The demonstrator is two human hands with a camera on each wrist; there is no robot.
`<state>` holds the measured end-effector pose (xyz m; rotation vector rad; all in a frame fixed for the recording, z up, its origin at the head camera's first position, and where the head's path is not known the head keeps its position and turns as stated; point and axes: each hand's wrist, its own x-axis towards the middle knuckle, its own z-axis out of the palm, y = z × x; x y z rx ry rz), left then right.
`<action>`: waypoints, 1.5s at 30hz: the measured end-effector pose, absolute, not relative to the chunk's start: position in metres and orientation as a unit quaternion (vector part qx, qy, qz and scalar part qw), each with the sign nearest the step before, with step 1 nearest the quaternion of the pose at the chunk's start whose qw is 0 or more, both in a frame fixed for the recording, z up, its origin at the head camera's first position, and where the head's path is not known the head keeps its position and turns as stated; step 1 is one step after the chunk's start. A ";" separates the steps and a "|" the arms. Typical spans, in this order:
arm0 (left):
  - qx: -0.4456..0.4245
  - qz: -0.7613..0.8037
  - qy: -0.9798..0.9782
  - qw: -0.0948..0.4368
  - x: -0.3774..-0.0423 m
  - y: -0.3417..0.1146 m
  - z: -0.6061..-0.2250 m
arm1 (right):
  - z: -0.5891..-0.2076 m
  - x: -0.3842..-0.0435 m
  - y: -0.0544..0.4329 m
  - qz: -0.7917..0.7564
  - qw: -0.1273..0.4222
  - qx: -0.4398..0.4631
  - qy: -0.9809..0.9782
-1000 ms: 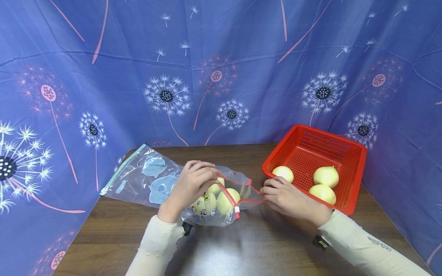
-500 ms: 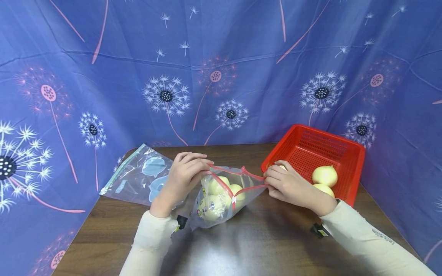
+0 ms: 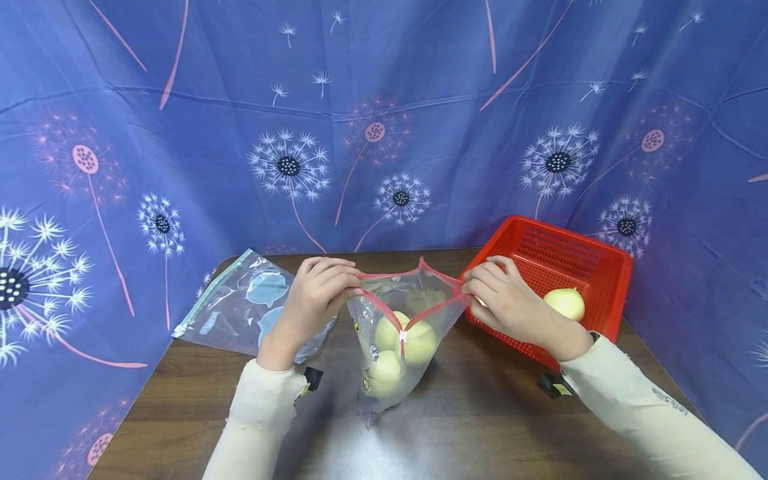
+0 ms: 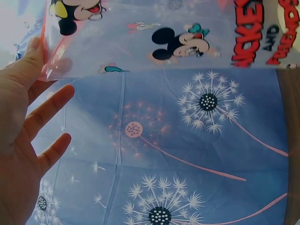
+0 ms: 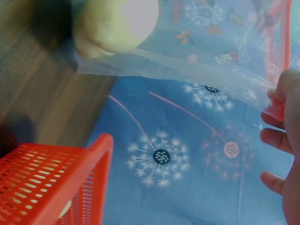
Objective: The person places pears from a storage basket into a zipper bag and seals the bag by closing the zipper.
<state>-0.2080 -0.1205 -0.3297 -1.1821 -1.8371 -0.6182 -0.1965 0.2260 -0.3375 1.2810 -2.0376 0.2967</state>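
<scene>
A clear zip bag (image 3: 384, 320) with a red zip edge and cartoon prints hangs between both hands, its mouth spread wide. Several pale yellow pears (image 3: 420, 343) lie bunched in its lower part. My left hand (image 3: 321, 293) pinches the left corner of the zip edge; in the left wrist view the thumb (image 4: 33, 56) presses on that corner while two fingers stand off it. The right corner is pinched by my right hand (image 3: 510, 300), and the right wrist view shows that grip too. Whether the bag's bottom touches the table is unclear.
To the right stands a red plastic basket (image 3: 618, 293) with a pear (image 3: 565, 303) inside; my right arm hides part of it. Another clear bag (image 3: 240, 310) with a green zip and blue prints lies flat at left. A blue dandelion-print cloth (image 3: 384, 80) surrounds the wooden table (image 3: 480, 427).
Both hands have raised the red-edged bag from lying on its side to hanging upright, and its mouth has widened. The pears have slid to its bottom. The green-zip bag is more exposed.
</scene>
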 end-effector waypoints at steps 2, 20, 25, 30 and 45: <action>-0.470 -0.245 -0.736 0.421 -0.209 -0.120 -0.330 | -0.334 -0.198 0.225 0.119 0.362 0.497 -0.780; -0.470 -0.240 -0.753 0.394 -0.219 -0.109 -0.329 | -0.318 -0.208 0.215 0.121 0.417 0.477 -0.764; -0.472 -0.239 -0.752 0.392 -0.221 -0.106 -0.329 | -0.318 -0.210 0.213 0.118 0.415 0.470 -0.770; -0.476 -0.241 -0.752 0.387 -0.222 -0.102 -0.332 | -0.322 -0.212 0.212 0.118 0.409 0.462 -0.778; -0.460 -0.244 -0.768 0.372 -0.217 -0.105 -0.336 | -0.326 -0.212 0.217 0.119 0.386 0.448 -0.798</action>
